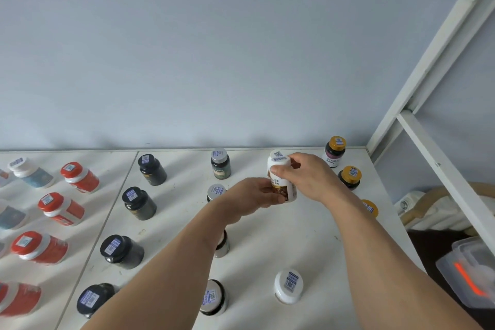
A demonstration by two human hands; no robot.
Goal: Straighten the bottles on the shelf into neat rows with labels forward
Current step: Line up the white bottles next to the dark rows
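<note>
Both hands hold one white-capped bottle (278, 169) with a brown label above the back of the white shelf (267, 246). My left hand (254, 195) grips its lower body from the left. Around its cap and upper part curl the fingers of my right hand (305, 177). Its printed label faces me. Other bottles stand in columns: black-capped ones (139, 202), grey-capped ones (220, 162), gold-capped ones (351, 177) and another white-capped one (288, 285). My arms hide parts of some bottles.
Red-capped bottles (60, 207) and pale ones (29, 171) stand on the left shelf panel. A white frame post (428, 61) and brace rise at the right edge. Beyond it, lower, sit a clear plastic box (468, 273) and a white bundle. A blue wall backs the shelf.
</note>
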